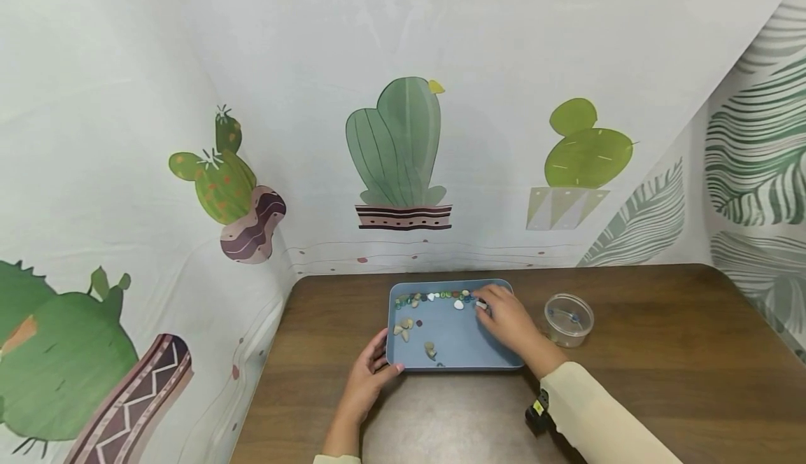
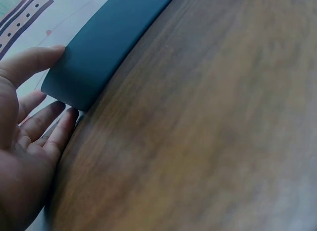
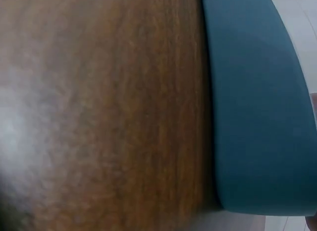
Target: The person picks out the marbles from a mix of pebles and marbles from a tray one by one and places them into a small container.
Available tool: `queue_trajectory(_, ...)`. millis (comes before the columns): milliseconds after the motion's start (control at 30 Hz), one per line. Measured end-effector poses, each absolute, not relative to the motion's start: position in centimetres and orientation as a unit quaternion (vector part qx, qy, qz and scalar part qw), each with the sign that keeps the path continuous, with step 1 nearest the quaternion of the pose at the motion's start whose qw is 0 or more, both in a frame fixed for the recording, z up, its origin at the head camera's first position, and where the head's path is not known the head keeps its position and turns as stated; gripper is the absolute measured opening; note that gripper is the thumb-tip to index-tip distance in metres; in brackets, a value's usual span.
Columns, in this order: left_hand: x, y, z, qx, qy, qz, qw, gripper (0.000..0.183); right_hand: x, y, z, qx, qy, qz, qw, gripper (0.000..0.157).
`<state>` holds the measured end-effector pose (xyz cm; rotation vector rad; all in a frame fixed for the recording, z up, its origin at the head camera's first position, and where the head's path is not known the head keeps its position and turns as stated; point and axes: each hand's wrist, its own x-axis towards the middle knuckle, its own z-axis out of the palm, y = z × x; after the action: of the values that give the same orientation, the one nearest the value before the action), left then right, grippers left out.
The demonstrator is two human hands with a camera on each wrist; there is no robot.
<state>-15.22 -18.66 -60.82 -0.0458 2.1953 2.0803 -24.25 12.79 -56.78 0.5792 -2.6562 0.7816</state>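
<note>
Tray (image 1: 466,341) is blue, smooth & flat, a long box shape w/ round corners & low sides. It sits on the brown wood table (image 1: 661,359), which has streaky grain & a shiny patch in front. Stones are in the tray: a row of small stones (image 1: 431,297) runs along the far side, some green or blue & glassy, some white, some brown. One white stone (image 1: 458,304) lies just in front of the row. Tan stones (image 1: 405,326), smooth & lumpy, lie in a bunch by the L side, w/ a dark red stone (image 1: 419,323) next to them. More tan bits (image 1: 430,349) lie nr the front edge.

L hand (image 1: 368,373) holds the tray's near L corner, thumb on the front side & fingers on the L side, a bit bent & spread. R hand (image 1: 504,315) is over the far R part of the tray, fingers bent down. A pale stone (image 1: 481,304) shows btwn thumb & fingers; can't tell if it's pinched or just lying there.

Round tub (image 1: 569,320), clear thin plastic, stands R of the tray w/ a few blue bits (image 1: 574,318) in it. White cloth (image 1: 491,51) behind has soft folds & cactus pics.
</note>
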Motion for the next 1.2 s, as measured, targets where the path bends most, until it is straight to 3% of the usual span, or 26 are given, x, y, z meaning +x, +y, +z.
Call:
queue_trajectory(500,-15.2,-18.6,-60.7,-0.02,0.73,0.681,0.056,0.081,-25.9,12.8,-57.1,0.202,-0.951,0.206,0.114,0.029)
queue_trajectory(1200,-15.2,-18.7,-60.7,-0.021,0.728,0.683,0.058,0.081,-25.9,13.1,-57.4,0.229,-0.948,0.179,0.131,0.024)
